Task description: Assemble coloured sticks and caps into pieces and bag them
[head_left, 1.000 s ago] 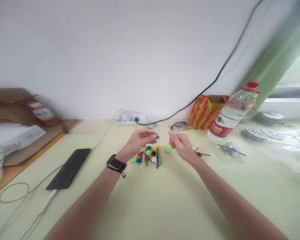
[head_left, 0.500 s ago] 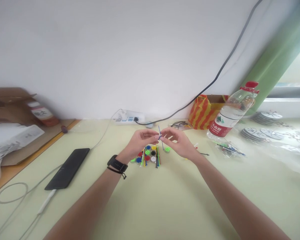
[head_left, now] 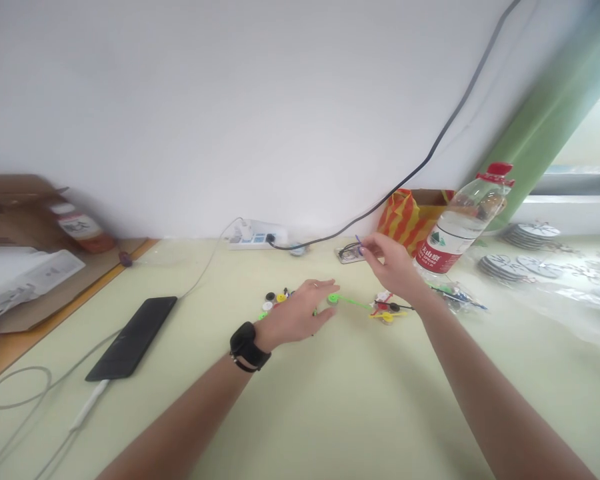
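My right hand [head_left: 393, 263] is raised at the right, thumb and fingers pinched on a thin blue plastic stick [head_left: 358, 240], most of it hidden by the fingers. My left hand [head_left: 297, 312] is held palm down with thumb and fingers apart, over a cluster of small coloured discs [head_left: 281, 297], and covers much of it. Just off its fingertips lies a green disc [head_left: 333, 299] with a green stick [head_left: 354, 303] running right from it. Below my right hand sits a small group of discs and sticks, including a yellow disc [head_left: 387, 318] and a black stick [head_left: 404, 306].
A water bottle [head_left: 447, 233] and a striped bag [head_left: 403, 217] stand at the right, near stacked grey discs [head_left: 503, 267]. A phone [head_left: 133, 338] on a cable lies left. A power strip [head_left: 250, 237] sits by the wall, and a cardboard box [head_left: 17, 210] at far left.
My hands have parted. The right one moved right and away from me with the blue stick; the left one let go of it, opened and came down over the discs.
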`<state>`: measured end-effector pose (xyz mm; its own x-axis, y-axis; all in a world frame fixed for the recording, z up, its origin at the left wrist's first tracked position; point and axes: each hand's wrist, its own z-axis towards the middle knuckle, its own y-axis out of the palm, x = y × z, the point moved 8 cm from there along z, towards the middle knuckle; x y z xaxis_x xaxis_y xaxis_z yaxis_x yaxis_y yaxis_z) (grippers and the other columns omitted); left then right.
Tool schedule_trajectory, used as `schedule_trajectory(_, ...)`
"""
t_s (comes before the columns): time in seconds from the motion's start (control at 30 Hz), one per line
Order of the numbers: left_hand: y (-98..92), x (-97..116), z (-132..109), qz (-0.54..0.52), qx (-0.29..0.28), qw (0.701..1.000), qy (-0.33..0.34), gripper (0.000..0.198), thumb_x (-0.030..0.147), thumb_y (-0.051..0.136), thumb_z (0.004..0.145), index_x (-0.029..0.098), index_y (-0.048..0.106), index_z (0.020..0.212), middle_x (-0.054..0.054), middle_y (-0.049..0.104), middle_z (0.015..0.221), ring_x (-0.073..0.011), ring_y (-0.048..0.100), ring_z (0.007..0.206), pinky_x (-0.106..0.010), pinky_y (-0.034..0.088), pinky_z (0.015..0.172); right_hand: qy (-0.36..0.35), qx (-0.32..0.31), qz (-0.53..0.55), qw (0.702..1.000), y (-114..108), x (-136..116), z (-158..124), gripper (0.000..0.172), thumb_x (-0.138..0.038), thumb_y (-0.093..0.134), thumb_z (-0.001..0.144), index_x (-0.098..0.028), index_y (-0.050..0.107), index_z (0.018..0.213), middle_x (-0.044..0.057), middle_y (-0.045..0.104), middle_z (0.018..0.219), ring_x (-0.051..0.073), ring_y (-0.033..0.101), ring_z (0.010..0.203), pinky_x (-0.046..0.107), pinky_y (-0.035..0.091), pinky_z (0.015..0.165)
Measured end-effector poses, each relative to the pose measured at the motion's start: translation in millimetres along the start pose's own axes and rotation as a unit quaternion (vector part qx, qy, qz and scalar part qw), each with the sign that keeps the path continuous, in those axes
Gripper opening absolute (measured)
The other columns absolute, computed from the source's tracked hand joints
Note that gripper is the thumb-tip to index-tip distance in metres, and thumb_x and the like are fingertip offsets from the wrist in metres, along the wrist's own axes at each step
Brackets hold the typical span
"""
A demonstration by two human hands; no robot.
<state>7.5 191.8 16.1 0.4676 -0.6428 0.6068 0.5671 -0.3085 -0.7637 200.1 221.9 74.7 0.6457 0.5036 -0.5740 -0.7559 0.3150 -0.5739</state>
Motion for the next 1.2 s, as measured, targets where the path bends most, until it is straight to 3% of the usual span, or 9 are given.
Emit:
schedule_trajectory(0.1, 16.3, 8, -6, 0.101, -0.043, 0.993, 0.031, 0.04, 0.027, 0.057, 0.099, 0.024, 0.057, 0.139, -0.01, 0.049, 0.155, -0.0356, 0.038, 0.141, -0.053, 0.042, 0.11, -0.01, 0.006, -0.071, 0.997, -2, 7, 0, 0.012, -0.021, 0.049, 0.1, -0.02, 0.06, 0.104, 0.01, 0.068, 0.1, 0.023, 0.064, 0.093, 0.035, 0.05, 0.085)
schedule_trajectory(0.2, 24.8, 11, -8, 0.15, -0.052, 0.986, 0.048, 0.023, 0.02, 0.055, 0.098, 0.021, 0.064, 0.12, -0.011, 0.057, 0.145, -0.0345, 0.045, 0.131, -0.052, 0.044, 0.106, 0.033, -0.084, -0.172, 0.981, 23, 24, -7, 0.017, -0.015, 0.044, 0.1, -0.019, 0.06, 0.103, 0.013, 0.066, 0.107, 0.025, 0.06, 0.103, 0.034, 0.045, 0.089)
schedule_trajectory(0.3, 24.5, 11, -6, 0.16, -0.034, 0.985, 0.059, 0.021, 0.015, 0.049, 0.1, 0.021, 0.063, 0.115, -0.01, 0.065, 0.128, -0.0304, 0.052, 0.117, -0.046, 0.047, 0.098, 0.072, -0.185, -0.206, 0.958, 53, 41, -22, 0.018, -0.008, 0.052, 0.092, -0.019, 0.062, 0.081, 0.009, 0.067, 0.09, 0.022, 0.061, 0.087, 0.029, 0.043, 0.075)
schedule_trajectory(0.4, 22.0, 9, -5, 0.161, -0.027, 0.985, 0.056, 0.023, 0.013, 0.045, 0.101, 0.021, 0.063, 0.113, -0.009, 0.066, 0.112, -0.0282, 0.054, 0.107, -0.041, 0.049, 0.088, 0.096, -0.237, -0.22, 0.941, 67, 52, -33, 0.023, -0.006, 0.055, 0.088, -0.019, 0.059, 0.07, 0.006, 0.065, 0.081, 0.018, 0.058, 0.072, 0.027, 0.036, 0.064)
schedule_trajectory(0.7, 20.0, 0, -5, 0.164, -0.03, 0.985, 0.049, 0.021, 0.012, 0.046, 0.1, 0.02, 0.064, 0.093, -0.008, 0.063, 0.108, -0.0258, 0.055, 0.104, -0.036, 0.048, 0.082, 0.133, -0.281, -0.253, 0.916, 66, 57, -34, 0.018, -0.012, 0.055, 0.091, -0.018, 0.063, 0.077, 0.009, 0.066, 0.085, 0.018, 0.058, 0.074, 0.027, 0.032, 0.06)
schedule_trajectory(0.87, 20.2, -3, -5, 0.16, -0.037, 0.986, 0.037, 0.018, 0.015, 0.047, 0.1, 0.021, 0.063, 0.095, -0.007, 0.064, 0.098, -0.0265, 0.055, 0.102, -0.037, 0.047, 0.081, 0.17, -0.303, -0.255, 0.902, 58, 67, -39, 0.012, -0.01, 0.061, 0.086, -0.017, 0.066, 0.078, 0.009, 0.068, 0.085, 0.018, 0.06, 0.066, 0.028, 0.034, 0.058)
schedule_trajectory(1.0, 17.9, -1, -4, 0.146, -0.042, 0.988, 0.028, 0.015, 0.015, 0.05, 0.099, 0.02, 0.064, 0.096, -0.007, 0.065, 0.103, -0.0271, 0.056, 0.104, -0.038, 0.047, 0.082, 0.191, -0.307, -0.248, 0.899, 45, 72, -39, 0.012, -0.005, 0.064, 0.08, -0.016, 0.068, 0.076, 0.01, 0.07, 0.086, 0.018, 0.063, 0.068, 0.027, 0.037, 0.059)
schedule_trajectory(1.1, 12.3, -2, -2, 0.097, -0.037, 0.995, 0.003, 0.015, 0.018, 0.052, 0.098, 0.021, 0.065, 0.102, -0.007, 0.064, 0.108, -0.0258, 0.059, 0.104, -0.037, 0.048, 0.084, 0.184, -0.3, -0.241, 0.904, 39, 65, -35, 0.012, -0.006, 0.065, 0.077, -0.017, 0.07, 0.079, 0.009, 0.071, 0.091, 0.019, 0.065, 0.076, 0.026, 0.039, 0.061)
schedule_trajectory(1.2, 4.6, -7, 0, 0.024, -0.018, 0.999, -0.025, 0.013, 0.023, 0.053, 0.097, 0.021, 0.065, 0.102, -0.006, 0.063, 0.11, -0.0211, 0.064, 0.092, -0.035, 0.05, 0.083, 0.161, -0.3, -0.217, 0.915, 39, 49, -32, 0.011, -0.011, 0.064, 0.079, -0.019, 0.07, 0.084, 0.007, 0.072, 0.095, 0.018, 0.065, 0.081, 0.025, 0.04, 0.063)
